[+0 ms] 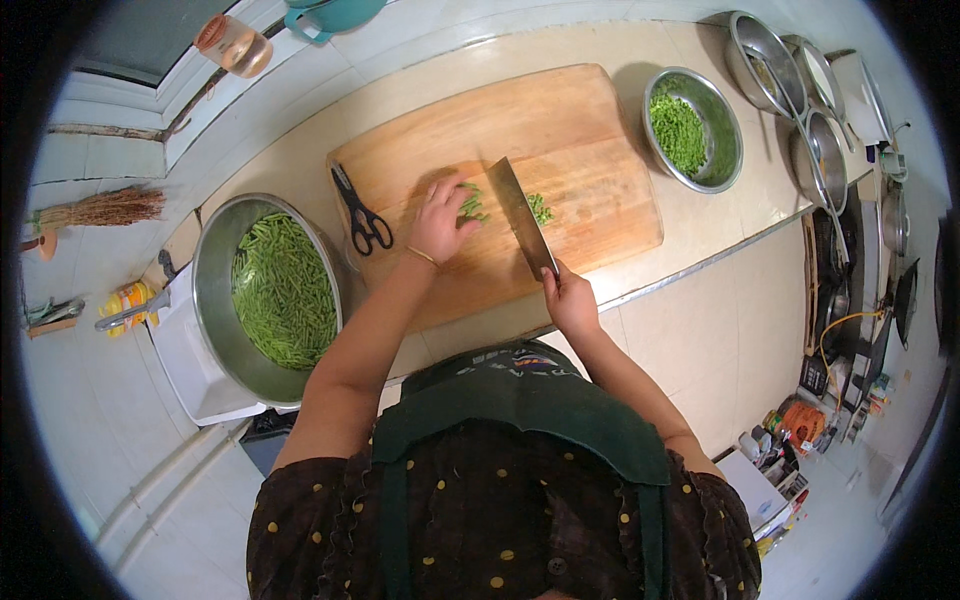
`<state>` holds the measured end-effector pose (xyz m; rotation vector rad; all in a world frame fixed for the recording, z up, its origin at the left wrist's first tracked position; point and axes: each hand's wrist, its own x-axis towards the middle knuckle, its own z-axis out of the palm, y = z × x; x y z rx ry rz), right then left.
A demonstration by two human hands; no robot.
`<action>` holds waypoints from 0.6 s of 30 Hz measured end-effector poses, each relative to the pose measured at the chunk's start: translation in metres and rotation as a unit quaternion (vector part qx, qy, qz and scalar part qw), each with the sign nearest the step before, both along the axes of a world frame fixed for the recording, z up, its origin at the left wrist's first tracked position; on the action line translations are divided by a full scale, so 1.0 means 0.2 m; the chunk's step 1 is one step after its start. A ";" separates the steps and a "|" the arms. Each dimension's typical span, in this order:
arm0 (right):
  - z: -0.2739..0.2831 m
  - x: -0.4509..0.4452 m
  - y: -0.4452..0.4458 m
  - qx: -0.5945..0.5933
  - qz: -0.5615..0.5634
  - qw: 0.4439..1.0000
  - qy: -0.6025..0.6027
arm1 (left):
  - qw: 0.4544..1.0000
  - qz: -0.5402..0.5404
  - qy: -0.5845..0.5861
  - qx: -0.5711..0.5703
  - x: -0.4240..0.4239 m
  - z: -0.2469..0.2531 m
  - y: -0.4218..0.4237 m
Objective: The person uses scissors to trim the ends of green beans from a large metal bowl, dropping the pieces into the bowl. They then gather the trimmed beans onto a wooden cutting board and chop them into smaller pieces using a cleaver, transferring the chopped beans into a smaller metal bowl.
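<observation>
My right hand point(571, 300) grips the handle of a cleaver point(521, 214), whose broad blade lies across the wooden cutting board point(600, 150). Just right of the blade is a small heap of chopped green beans point(539, 210). My left hand point(441, 221) rests on the board left of the cleaver, its fingers curved around a few green bean pieces point(472, 201); thumb and fingertips are at their edges. Black-handled kitchen scissors point(361, 214) lie on the board's left part. A steel bowl point(727, 142) behind the board at right holds finely chopped beans point(676, 131).
At left, a large steel basin point(214, 300) full of cut green beans point(285, 292) stands on a white sink edge point(180, 360). Several steel bowls with utensils point(765, 67) crowd the counter's far right. A glass jar point(244, 52) stands on the window ledge.
</observation>
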<state>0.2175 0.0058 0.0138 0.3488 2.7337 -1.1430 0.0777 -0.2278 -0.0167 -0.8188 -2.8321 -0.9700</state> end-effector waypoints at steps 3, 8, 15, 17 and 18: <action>-0.01 -0.01 0.01 0.015 0.007 1.000 0.003 | 0.999 -0.025 0.017 -0.012 -0.06 0.02 0.01; 0.07 -0.04 0.02 0.039 0.026 0.999 -0.020 | 0.999 -0.008 -0.047 -0.021 0.07 -0.11 -0.01; 0.01 -0.05 -0.02 0.078 0.072 0.994 0.000 | 0.995 0.072 -0.009 0.067 0.16 -0.15 0.09; 0.03 -0.07 -0.04 0.079 0.076 0.994 -0.011 | 0.991 0.083 0.019 0.105 0.14 -0.14 0.07; 0.07 -0.08 -0.05 0.077 0.076 0.994 -0.026 | 0.989 0.093 -0.005 0.116 0.14 -0.14 0.06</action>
